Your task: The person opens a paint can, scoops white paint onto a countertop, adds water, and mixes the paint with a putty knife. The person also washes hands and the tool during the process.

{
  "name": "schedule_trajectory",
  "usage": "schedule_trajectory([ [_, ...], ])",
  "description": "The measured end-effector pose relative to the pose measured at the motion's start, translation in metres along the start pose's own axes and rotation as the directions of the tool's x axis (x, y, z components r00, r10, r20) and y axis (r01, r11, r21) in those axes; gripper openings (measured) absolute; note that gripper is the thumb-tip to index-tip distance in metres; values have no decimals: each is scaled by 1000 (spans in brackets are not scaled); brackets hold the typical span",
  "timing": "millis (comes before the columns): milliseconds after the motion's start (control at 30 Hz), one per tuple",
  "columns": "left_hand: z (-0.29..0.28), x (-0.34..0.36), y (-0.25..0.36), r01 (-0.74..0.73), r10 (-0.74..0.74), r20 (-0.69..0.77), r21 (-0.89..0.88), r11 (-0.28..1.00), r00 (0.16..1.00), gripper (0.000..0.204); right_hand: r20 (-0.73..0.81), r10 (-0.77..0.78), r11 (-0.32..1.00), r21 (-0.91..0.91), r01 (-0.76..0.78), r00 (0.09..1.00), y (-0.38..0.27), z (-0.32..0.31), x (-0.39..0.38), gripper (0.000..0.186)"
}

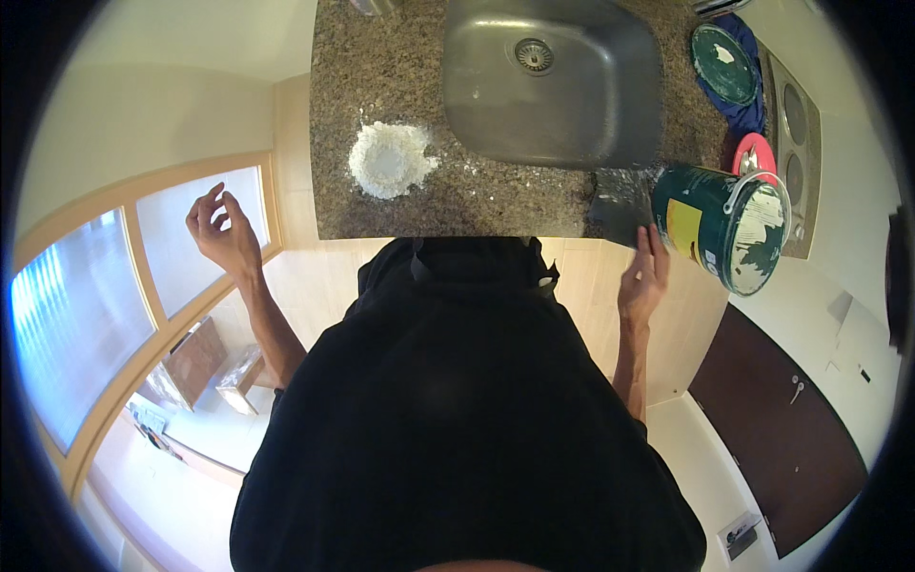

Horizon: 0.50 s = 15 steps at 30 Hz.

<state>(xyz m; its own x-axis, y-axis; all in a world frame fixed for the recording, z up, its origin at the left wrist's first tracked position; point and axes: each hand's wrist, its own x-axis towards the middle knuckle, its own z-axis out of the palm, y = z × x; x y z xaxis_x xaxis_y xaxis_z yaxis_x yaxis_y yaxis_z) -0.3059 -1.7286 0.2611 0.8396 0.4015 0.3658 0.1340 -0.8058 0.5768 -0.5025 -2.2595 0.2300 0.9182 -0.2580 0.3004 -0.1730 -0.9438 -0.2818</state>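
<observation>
Granite counter [419, 205]; right hand [643, 281] beside paint can [721, 226]; left hand [224, 234] raised, empty

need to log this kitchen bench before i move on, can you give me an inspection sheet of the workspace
surface: speckled granite counter with a steel sink set in it
job's things: white powder mound with a hollow centre; green paint can lying on its side at the counter edge; dark flat scraper-like tool smeared white
clutter: green lid on a blue cloth; red round item
grippers: left hand raised in the air, fingers loose, empty; right hand open, fingers against the tool beside the can
cables: nothing seen
surroundings: hob, window, dark door
</observation>
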Motion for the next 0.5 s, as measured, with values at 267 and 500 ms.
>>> schedule_trajectory([
  [267,38,-64,123,27,191,325,-562,826,926,23,155,575,335,851,-405,803,-66,-7,41,20],
  [500,72,-137,215,753,129,852,-511,415,508,29,700,323,-470,703,-534,636,-121,15,60,13],
])
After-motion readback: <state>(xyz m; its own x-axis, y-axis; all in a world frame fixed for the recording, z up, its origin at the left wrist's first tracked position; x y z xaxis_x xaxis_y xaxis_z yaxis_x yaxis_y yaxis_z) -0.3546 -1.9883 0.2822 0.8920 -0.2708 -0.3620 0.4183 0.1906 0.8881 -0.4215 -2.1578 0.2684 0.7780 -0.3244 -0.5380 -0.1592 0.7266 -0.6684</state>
